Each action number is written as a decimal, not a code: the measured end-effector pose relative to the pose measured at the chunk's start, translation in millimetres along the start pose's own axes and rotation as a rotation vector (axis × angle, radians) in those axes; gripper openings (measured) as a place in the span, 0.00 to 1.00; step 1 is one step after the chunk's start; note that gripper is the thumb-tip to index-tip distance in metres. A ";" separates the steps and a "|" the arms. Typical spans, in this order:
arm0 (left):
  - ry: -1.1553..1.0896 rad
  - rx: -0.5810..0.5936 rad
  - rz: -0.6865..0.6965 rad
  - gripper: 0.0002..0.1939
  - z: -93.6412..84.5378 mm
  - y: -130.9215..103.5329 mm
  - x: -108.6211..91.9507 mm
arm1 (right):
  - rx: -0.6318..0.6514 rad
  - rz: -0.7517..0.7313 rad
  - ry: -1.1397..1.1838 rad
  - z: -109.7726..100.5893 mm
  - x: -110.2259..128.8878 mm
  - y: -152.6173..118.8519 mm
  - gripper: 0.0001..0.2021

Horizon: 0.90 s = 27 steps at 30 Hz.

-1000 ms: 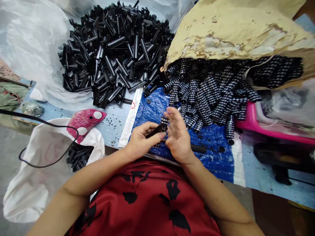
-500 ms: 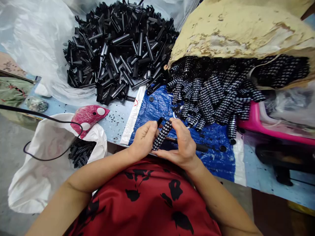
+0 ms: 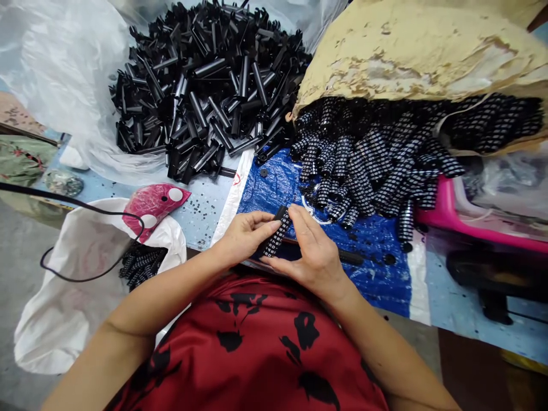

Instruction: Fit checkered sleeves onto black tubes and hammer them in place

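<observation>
Between my hands, in front of my body, is a short black roll of rings printed with white characters (image 3: 279, 237). My right hand (image 3: 319, 251) grips it end to end, fingers at the upper end and thumb at the lower. A plain black plastic piece (image 3: 280, 213), like those in the heap, lies along the roll's left side. My left hand (image 3: 246, 237) pinches this piece against the roll with thumb and fingers; much of it is hidden by the thumb. Below the hands, a dark rod-like tool (image 3: 351, 257) lies partly covered.
Ahead lies a large heap of black plastic channel pieces (image 3: 205, 85) on clear plastic. Many printed rolls (image 3: 363, 160) spill from a worn yellow sack (image 3: 419, 51) onto a blue sheet (image 3: 274, 188). A pink tray (image 3: 445, 211), a pink packet (image 3: 154, 208) and a white bag (image 3: 64, 319) flank them.
The black piece has come from above the roll's left side to lie alongside it. My left thumb now stretches across onto it, and both hands have shifted slightly left.
</observation>
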<state>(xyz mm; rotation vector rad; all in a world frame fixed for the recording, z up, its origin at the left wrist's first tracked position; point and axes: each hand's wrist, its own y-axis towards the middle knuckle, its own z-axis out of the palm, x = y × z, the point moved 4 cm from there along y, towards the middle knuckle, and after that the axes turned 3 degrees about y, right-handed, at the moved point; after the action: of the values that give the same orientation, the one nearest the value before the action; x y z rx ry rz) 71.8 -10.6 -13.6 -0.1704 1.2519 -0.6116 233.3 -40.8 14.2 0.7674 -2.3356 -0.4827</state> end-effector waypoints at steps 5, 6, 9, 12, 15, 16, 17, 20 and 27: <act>-0.180 0.075 -0.138 0.31 0.7 0.9 11.4 | -0.023 0.009 0.089 1.5 -3.9 1.3 0.54; -0.218 0.085 -0.152 0.31 0.3 0.6 12.2 | -0.020 0.009 0.098 1.9 -3.8 1.5 0.54; -0.282 0.096 -0.187 0.30 -1.2 -0.1 14.7 | 0.011 0.012 0.107 4.3 -1.3 3.0 0.53; -0.283 0.096 -0.199 0.28 -2.4 0.5 18.2 | 0.030 0.001 0.042 7.9 0.5 5.1 0.53; -0.182 0.056 -0.114 0.26 -10.5 3.1 18.3 | 0.048 -0.001 0.001 9.7 -4.9 0.3 0.58; -0.089 0.023 -0.034 0.25 -16.8 4.2 15.5 | 0.062 0.013 0.002 9.4 -9.0 -4.5 0.59; 0.046 -0.027 0.075 0.24 -25.0 4.8 11.0 | 0.072 0.034 -0.008 8.4 -13.9 -10.9 0.57; 0.647 -0.201 0.408 0.18 -51.9 1.4 -7.3 | 0.107 0.094 -0.135 2.6 -28.9 -34.4 0.28; 1.318 -0.087 0.268 0.17 -77.1 1.1 -19.4 | -0.018 0.082 -0.087 -14.1 -26.1 -29.5 0.08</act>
<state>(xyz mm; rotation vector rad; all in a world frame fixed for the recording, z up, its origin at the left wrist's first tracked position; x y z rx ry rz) -2.5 16.2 -22.9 0.4056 2.5166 -0.4015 271.0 -48.9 -2.0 0.6506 -2.4293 -0.5102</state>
